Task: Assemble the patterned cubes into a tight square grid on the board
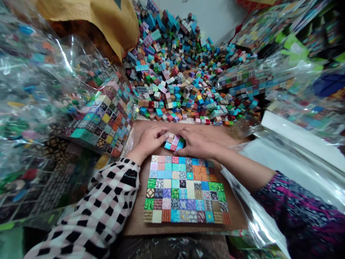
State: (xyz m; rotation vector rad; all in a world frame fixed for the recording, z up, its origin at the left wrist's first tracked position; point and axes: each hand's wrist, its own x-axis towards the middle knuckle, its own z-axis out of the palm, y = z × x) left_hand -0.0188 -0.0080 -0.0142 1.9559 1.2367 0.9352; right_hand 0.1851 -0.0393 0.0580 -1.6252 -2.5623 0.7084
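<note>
By the head view, trouble is lurking mainly in the squeeze: should the left grip and right grip be pressing unevenly, the small cube cluster could be shearing apart and spilling, though I'm not able to tell how firmly its pieces are joining. The heel of the right hand is sitting near the far edge of the cube block, so a careless dip could be jogging those rows crooked; their right side is already looking slightly stepped. Behind, the loose cube pile is leaning toward the desk, and a bump could be sending strays down. As for the cluster, it is lying between both grips, just beyond the block: left thumb and fingers are pinching its left side, while the right ones are curling around its right side, patterned faces showing upward.
</note>
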